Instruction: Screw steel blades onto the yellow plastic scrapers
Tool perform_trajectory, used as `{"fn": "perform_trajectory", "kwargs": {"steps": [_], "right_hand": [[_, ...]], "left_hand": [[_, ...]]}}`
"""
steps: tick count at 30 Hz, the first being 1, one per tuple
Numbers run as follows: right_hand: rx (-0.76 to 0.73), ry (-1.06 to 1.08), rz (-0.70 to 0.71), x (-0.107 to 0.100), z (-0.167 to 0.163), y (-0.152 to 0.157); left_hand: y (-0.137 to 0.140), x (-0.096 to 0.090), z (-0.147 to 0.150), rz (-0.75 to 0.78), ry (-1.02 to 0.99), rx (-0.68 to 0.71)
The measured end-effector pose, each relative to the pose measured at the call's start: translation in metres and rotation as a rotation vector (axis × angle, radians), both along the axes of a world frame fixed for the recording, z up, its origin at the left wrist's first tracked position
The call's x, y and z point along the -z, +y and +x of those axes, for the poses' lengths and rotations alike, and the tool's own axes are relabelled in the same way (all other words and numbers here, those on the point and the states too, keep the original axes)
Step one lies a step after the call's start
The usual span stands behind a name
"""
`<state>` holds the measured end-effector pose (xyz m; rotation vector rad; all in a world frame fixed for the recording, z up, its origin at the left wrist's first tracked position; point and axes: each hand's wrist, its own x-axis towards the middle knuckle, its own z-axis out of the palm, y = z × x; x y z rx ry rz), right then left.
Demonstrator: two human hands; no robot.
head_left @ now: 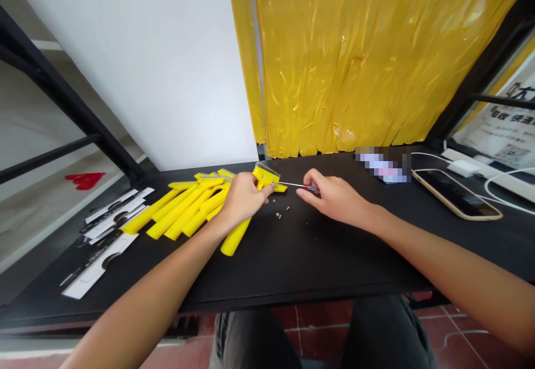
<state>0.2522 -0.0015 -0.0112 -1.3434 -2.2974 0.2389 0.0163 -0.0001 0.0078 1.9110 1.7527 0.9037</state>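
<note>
My left hand (244, 195) is closed on a yellow tool (236, 238) that looks like a scraper, with a flat head and a clear strip along its top edge. Its handle slants down toward the table's front. My right hand (334, 193) pinches a screwdriver (290, 184) by its reddish handle; the thin shaft points left and its tip meets the tool's head. Small metal screws or nuts (278, 215) lie on the black table (292, 263) just below. Left of my left hand, several similar yellow scrapers (179, 210) lie side by side, partly overlapping.
White-and-black card sleeves (100, 268) lie at the table's left. A phone (457, 193), a white charger (465, 168) with cables and a blurred-out item (384, 165) are on the right. Yellow plastic strips (351, 68) and a white panel (167, 62) stand behind.
</note>
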Motion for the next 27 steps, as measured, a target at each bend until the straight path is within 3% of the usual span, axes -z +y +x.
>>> {"fn": "perform_trajectory", "kwargs": {"steps": [8,17,21,25,27], "right_hand": [[-0.048,0.004,0.081,0.0007,0.0026,0.0015],[-0.137,0.213,-0.16,0.0031,-0.0019,0.002],[-0.048,0.16,-0.048,0.0077,-0.0067,-0.0015],[-0.059,0.063,0.091,0.0082,-0.0058,-0.0007],[-0.064,0.064,0.089,0.0074,-0.0046,0.0006]], "left_hand": [[0.0013,0.0014,-0.0028,0.012,-0.004,0.012],[0.0042,0.0076,-0.0055,0.021,-0.138,0.081],[0.0037,0.0046,-0.0043,-0.023,-0.069,0.033],[0.0019,0.0051,-0.0027,-0.018,-0.025,0.02],[0.0011,0.0064,-0.0017,-0.027,-0.034,0.031]]}}
